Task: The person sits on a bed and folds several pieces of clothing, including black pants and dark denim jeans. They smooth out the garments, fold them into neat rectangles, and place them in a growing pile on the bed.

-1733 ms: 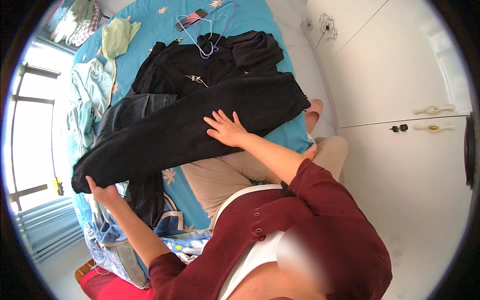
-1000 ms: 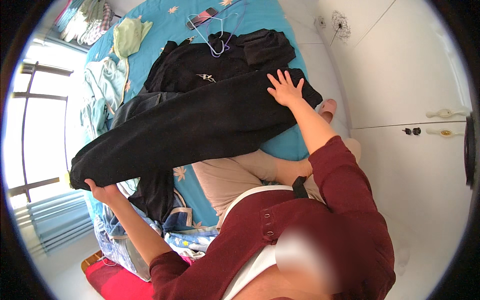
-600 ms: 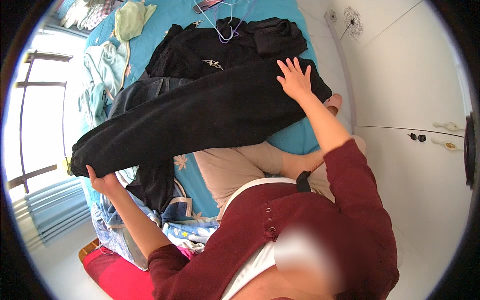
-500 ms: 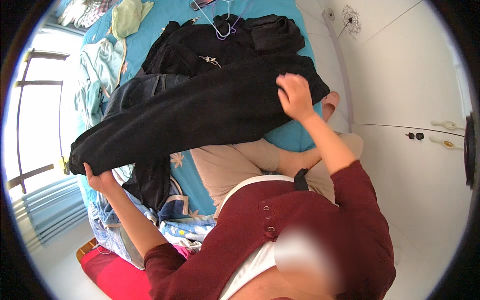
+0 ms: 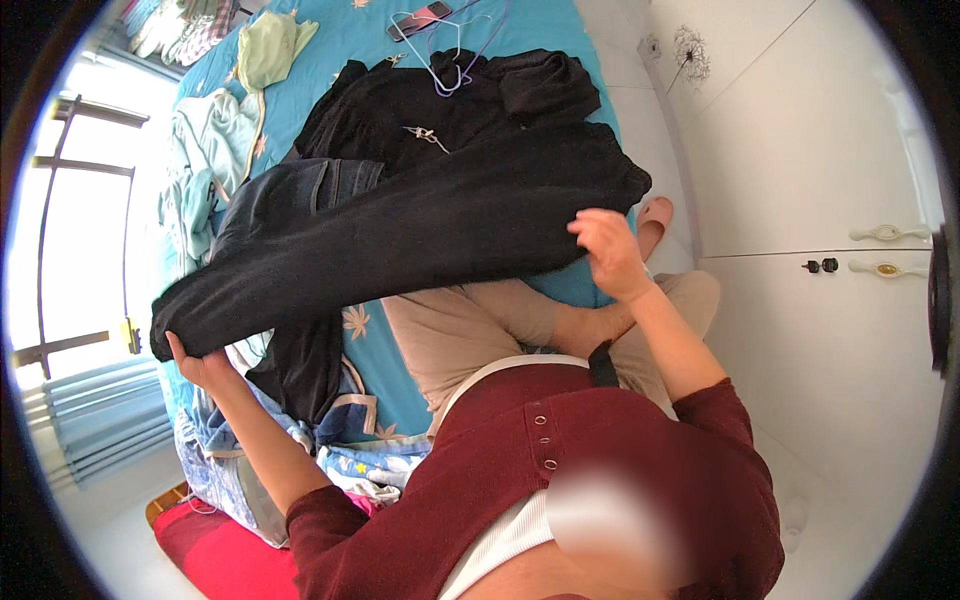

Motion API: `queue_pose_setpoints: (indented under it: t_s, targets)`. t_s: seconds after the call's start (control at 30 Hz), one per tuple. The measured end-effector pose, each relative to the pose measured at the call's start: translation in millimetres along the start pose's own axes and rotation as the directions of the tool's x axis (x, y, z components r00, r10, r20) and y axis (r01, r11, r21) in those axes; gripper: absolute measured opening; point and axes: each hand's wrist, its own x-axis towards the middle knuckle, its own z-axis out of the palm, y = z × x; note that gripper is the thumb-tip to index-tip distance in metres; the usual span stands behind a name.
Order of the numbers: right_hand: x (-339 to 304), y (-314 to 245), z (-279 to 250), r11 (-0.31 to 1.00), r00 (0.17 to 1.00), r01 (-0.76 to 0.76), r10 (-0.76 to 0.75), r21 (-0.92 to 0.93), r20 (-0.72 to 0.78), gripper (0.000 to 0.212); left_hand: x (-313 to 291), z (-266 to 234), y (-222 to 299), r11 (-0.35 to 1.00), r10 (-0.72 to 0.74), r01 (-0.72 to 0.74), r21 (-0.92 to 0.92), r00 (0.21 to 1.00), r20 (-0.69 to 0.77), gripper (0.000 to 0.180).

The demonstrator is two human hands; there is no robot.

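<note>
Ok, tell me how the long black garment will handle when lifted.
The long black garment will probably sag: it drapes limply over the dark jeans. Its matte surface suggests it won't be very slippery. With the left hand holding just one end, the far end would likely trail.

No readable text or signs.

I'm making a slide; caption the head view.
Left hand holding a black garment at one end, right hand near the other.
</note>
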Motion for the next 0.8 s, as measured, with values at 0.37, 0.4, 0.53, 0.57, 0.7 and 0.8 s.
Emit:
queue_pose_setpoints:
  t_s: [0.37, 0.4, 0.53, 0.57, 0.7, 0.8]
  targets:
    - [34.6, -47.8, 38.4, 0.816, 0.913, -0.311, 0.114, 0.488, 0.392, 0.050, -23.3, 5.2, 5.1, 0.999, -0.033, 0.033, 0.026, 0.999, 0.022, 0.043]
    - [45.6, -57.7, 50.3, 0.729, 0.908, -0.339, 0.086, 0.594, 0.411, 0.051, -29.7, 18.3, 5.9, 0.998, -0.006, 0.004, 0.058, 0.999, 0.039, 0.044]
    - [69.4, -89.3, 92.7, 0.130, 0.843, -0.535, 0.011, 0.835, 0.539, 0.073, -110.7, 119.7, -27.3, 0.924, 0.198, -0.248, 0.292, 0.962, 0.189, 0.049]
    - [76.0, -97.5, 89.7, -0.008, 0.838, -0.546, -0.002, 0.838, 0.546, 0.088, -132.2, 142.4, -43.8, 0.860, 0.272, -0.351, 0.371, 0.930, 0.249, 0.050]
    - [81.4, -89.2, 62.9, -0.232, 0.922, -0.343, 0.101, 0.910, 0.374, 0.108, -186.5, 174.2, -131.3, 0.217, 0.190, -0.613, 0.760, 0.790, 0.583, 0.041]
    - [64.6, -66.7, 40.1, -0.417, 0.912, -0.135, 0.302, 0.899, 0.277, 0.098, -244.3, 193.1, -211.4, 0.149, -0.239, -0.928, 0.341, 0.301, 0.923, 0.041]
